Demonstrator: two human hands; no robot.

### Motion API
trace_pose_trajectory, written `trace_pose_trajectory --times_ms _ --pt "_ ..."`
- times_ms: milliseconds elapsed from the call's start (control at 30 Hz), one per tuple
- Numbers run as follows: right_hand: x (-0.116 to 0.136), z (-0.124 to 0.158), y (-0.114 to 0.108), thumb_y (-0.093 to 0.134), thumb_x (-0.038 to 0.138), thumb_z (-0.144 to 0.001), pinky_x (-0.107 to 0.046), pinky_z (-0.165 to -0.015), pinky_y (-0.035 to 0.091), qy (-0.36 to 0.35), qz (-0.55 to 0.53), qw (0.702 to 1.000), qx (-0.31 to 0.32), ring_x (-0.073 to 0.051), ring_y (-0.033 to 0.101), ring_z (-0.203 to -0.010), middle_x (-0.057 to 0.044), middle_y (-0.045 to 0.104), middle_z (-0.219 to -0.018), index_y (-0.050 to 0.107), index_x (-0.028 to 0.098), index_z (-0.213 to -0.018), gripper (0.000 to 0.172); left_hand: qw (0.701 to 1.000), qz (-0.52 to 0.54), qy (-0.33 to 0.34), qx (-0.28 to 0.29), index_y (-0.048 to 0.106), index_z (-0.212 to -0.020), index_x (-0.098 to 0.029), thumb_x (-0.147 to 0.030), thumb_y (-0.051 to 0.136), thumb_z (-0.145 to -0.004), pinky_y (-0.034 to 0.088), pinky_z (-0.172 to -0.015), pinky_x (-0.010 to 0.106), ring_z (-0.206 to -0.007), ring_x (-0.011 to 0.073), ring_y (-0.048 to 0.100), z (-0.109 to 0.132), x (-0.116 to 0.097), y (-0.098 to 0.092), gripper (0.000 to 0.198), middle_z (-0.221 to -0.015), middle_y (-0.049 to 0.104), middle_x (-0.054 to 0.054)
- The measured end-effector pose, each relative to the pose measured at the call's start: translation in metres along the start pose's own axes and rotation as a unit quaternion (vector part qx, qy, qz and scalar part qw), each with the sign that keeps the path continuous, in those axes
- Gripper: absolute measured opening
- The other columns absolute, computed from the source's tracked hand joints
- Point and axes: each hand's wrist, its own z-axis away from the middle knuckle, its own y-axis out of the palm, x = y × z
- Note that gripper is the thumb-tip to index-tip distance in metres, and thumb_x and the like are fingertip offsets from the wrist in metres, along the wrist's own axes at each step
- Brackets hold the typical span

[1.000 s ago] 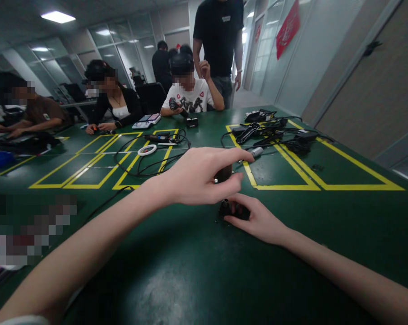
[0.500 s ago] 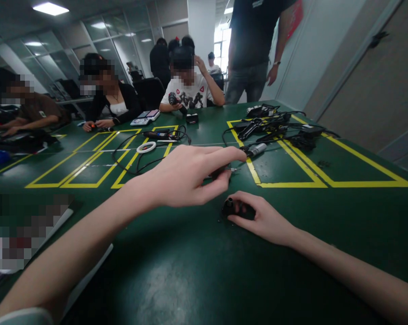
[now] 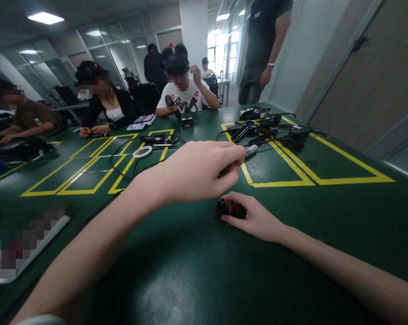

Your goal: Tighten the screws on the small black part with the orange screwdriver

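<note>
My left hand (image 3: 207, 171) hovers above the table, palm down, with fingers bent together around something dark that they mostly hide. I cannot make out what it is. Lower and slightly to the right, my right hand (image 3: 256, 216) rests at the tabletop, its thumb and fingers curled around a small black object (image 3: 220, 208). This object has a short round metal-looking end pointing up; my fingers cover the rest. Tiny dark specks lie on the table beside it.
The green table (image 3: 177, 253) carries yellow tape rectangles (image 3: 281, 184). Black tools and cables (image 3: 258, 128) are heaped at the back right. A white tape ring (image 3: 142, 151) and a corded black tool (image 3: 155, 138) lie further left. Several people sit opposite, one holding a power screwdriver (image 3: 172, 104); another person stands.
The camera view has shifted slightly. My left fingers are drawn closer together, and the metal tip that showed beyond them is now hidden. My right hand keeps its hold on the black object.
</note>
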Motion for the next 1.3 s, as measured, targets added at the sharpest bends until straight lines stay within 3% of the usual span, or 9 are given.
trace_pose_trajectory --times_ms 167,267,467,600,700,833,967,1167,1300 --pt "0.000 -0.002 0.002 0.071 0.024 -0.084 -0.031 -0.071 0.050 0.005 0.000 1.000 0.000 -0.018 0.062 -0.076 -0.004 0.070 -0.092 0.067 0.018 -0.107 0.024 0.994 -0.058 -0.086 -0.027 0.066 -0.088 -0.019 -0.033 0.050 -0.099 0.032 -0.057 0.028 -0.060 0.0176 0.057 -0.008 -0.007 0.009 0.023 -0.069 0.062 0.002" --pt "-0.001 -0.002 0.004 0.071 0.023 -0.084 -0.031 -0.070 0.050 0.003 -0.004 1.000 -0.001 -0.018 0.062 -0.075 -0.003 0.070 -0.092 0.067 0.018 -0.107 0.024 0.991 -0.046 -0.116 -0.053 0.063 -0.088 -0.019 -0.031 0.053 -0.094 0.030 -0.056 0.029 -0.063 0.0179 0.055 -0.003 -0.010 0.013 0.017 -0.075 0.063 0.002" --pt "0.001 -0.002 0.002 0.072 0.022 -0.084 -0.031 -0.071 0.050 0.003 0.002 1.000 0.002 -0.018 0.062 -0.077 -0.003 0.070 -0.093 0.066 0.019 -0.107 0.023 0.992 0.072 -0.050 -0.095 0.065 -0.102 -0.018 -0.016 0.046 -0.094 0.044 -0.068 0.028 -0.080 0.0157 0.061 0.010 -0.003 0.022 0.021 -0.106 0.066 0.005" --pt "0.001 -0.001 0.002 0.072 0.023 -0.085 -0.031 -0.071 0.051 0.004 0.005 1.000 0.006 -0.018 0.062 -0.076 -0.003 0.070 -0.091 0.066 0.020 -0.104 0.020 0.988 0.117 -0.027 -0.098 0.067 -0.108 -0.019 -0.017 0.045 -0.099 0.045 -0.073 0.026 -0.085 0.0159 0.066 0.011 0.000 0.027 0.024 -0.097 0.071 0.003" --pt "-0.002 0.000 0.003 0.071 0.023 -0.085 -0.032 -0.071 0.051 -0.001 -0.002 1.000 -0.001 -0.019 0.062 -0.076 -0.003 0.070 -0.091 0.065 0.020 -0.102 0.018 0.988 0.125 -0.028 -0.086 0.067 -0.105 -0.019 -0.017 0.053 -0.092 0.044 -0.069 0.026 -0.078 0.0157 0.064 0.012 -0.002 0.024 0.020 -0.087 0.071 0.001" --pt "-0.003 0.001 0.005 0.072 0.025 -0.086 -0.033 -0.071 0.051 -0.005 0.004 1.000 -0.005 -0.019 0.061 -0.076 -0.004 0.069 -0.092 0.065 0.020 -0.104 0.020 0.990 0.115 -0.029 -0.071 0.066 -0.105 -0.019 -0.010 0.053 -0.082 0.046 -0.072 0.026 -0.083 0.0165 0.063 0.014 -0.003 0.020 0.027 -0.100 0.069 0.004" --pt "-0.001 0.001 0.003 0.072 0.028 -0.089 -0.033 -0.073 0.051 -0.010 0.010 1.000 0.012 -0.019 0.061 -0.079 -0.004 0.068 -0.095 0.066 0.019 -0.106 0.020 0.989 0.119 -0.013 -0.087 0.067 -0.101 -0.019 -0.011 0.048 -0.093 0.048 -0.075 0.025 -0.089 0.0160 0.065 0.013 0.000 0.023 0.022 -0.109 0.068 0.006" --pt "0.000 0.000 0.002 0.068 0.029 -0.093 -0.033 -0.074 0.051 -0.013 0.009 1.000 0.015 -0.019 0.061 -0.079 -0.005 0.068 -0.095 0.066 0.020 -0.104 0.014 0.984 0.136 -0.016 -0.110 0.066 -0.093 -0.018 -0.013 0.055 -0.088 0.043 -0.065 0.024 -0.073 0.0140 0.061 0.010 0.007 0.030 0.013 -0.078 0.067 0.000" --pt "0.001 0.000 0.001 0.067 0.029 -0.094 -0.035 -0.074 0.052 -0.017 0.010 1.000 0.013 -0.020 0.062 -0.080 -0.006 0.069 -0.097 0.066 0.020 -0.106 0.015 0.985 0.134 0.003 -0.108 0.066 -0.096 -0.017 -0.008 0.052 -0.081 0.044 -0.065 0.024 -0.077 0.0144 0.061 0.009 0.010 0.029 0.022 -0.094 0.068 0.005"
